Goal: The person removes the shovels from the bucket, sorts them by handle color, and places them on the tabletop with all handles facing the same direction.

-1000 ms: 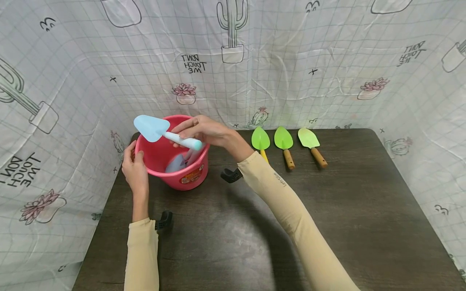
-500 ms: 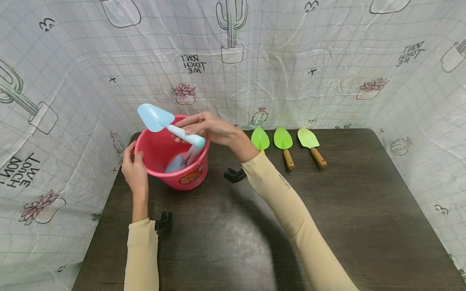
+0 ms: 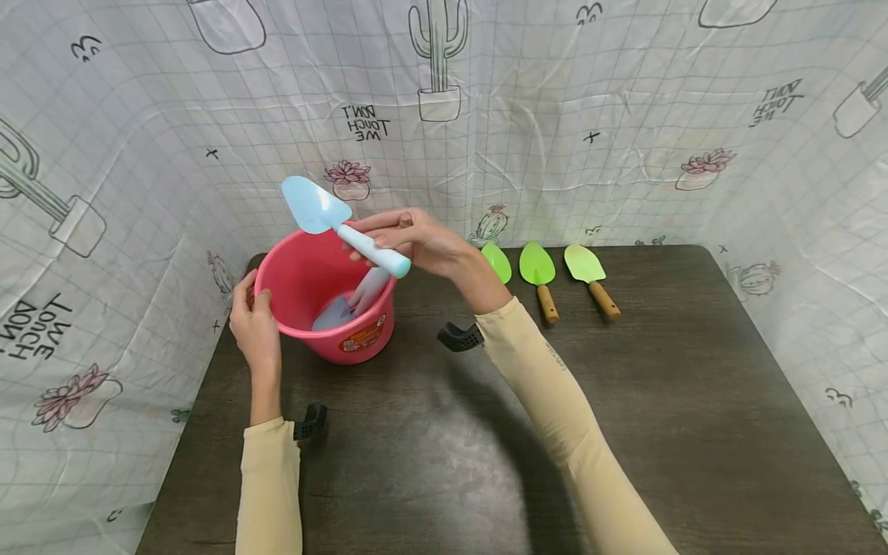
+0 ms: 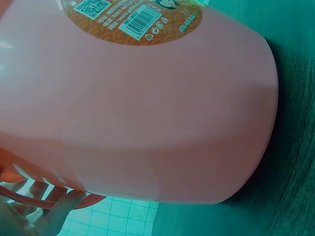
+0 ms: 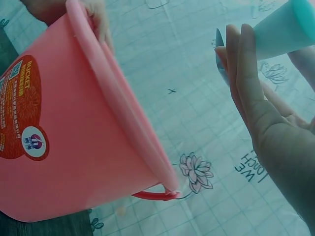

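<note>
My left hand (image 3: 255,327) grips the rim of a pink plastic bucket (image 3: 287,289) on its left side, thumb on the near edge. In the left wrist view its fingers are at the rim and handle. Above the bucket's right side, my right hand (image 3: 426,243) pinches a small trowel (image 3: 315,206) by its pale handle. The trowel's light-blue blade points up and left, higher than the rim. In the right wrist view, the mint handle end (image 5: 302,22) shows beside straight fingers (image 5: 246,73). Inside the bucket lie a blue-grey trowel blade (image 3: 333,314) and a pale, pinkish piece (image 3: 369,289).
To the right, along the back of the dark wooden table (image 3: 666,370), lie three green trowels: one partly behind my right arm (image 3: 496,260), one in the middle (image 3: 537,264), and a paler one (image 3: 584,264). A printed cloth (image 3: 555,139) hangs around the table's back and sides.
My right hand has lifted the light-blue trowel up and slightly right, away from the bucket's opening. The left hand keeps its hold on the rim.
</note>
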The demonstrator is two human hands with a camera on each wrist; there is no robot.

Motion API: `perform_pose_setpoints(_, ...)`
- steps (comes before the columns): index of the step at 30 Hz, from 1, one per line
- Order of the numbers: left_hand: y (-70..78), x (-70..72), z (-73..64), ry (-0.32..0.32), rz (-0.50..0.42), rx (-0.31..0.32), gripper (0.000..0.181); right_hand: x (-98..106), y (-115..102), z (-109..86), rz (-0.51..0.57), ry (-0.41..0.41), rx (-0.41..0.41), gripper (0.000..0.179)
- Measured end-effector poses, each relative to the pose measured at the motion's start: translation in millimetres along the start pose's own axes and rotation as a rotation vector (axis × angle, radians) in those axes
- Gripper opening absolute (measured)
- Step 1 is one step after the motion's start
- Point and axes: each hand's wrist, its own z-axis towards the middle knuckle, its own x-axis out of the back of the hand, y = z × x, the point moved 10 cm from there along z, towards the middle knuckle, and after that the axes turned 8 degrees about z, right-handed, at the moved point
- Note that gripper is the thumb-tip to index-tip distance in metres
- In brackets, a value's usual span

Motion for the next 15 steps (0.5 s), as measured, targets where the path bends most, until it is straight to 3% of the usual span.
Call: perform_pose_setpoints(15, -3.4, 1.0, 1.3, 0.004, 0.003, 0.042, 0.036, 17, -18, -32.0, 0.015, 0.107, 0.048, 0.047)
